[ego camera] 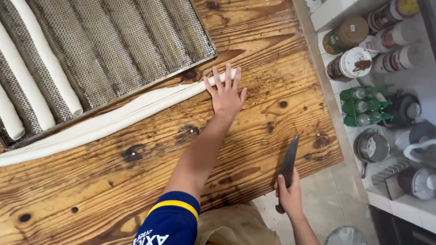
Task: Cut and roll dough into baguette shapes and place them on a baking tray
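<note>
Stretching across the wooden table, a long strip of pale dough runs on a slant from the left border of my view up to my left hand. That hand lies flat with fingers spread, pressing on the strip's right end. The dough sits just beside the lower rim of the perforated metal baking tray, following it closely, touching or nearly so. Three rolled dough sticks lie in the tray's grooves at the left, and the grooves to their right are unfilled.

My right hand is closed around the handle of a knife, blade pointing up and away from me, held at the table's near right edge, well apart from the dough. Between the two hands I see bare wood, and more open board below the strip.

Beyond the table's right edge stands a white counter crowded with jars, green bottles and small pots.
</note>
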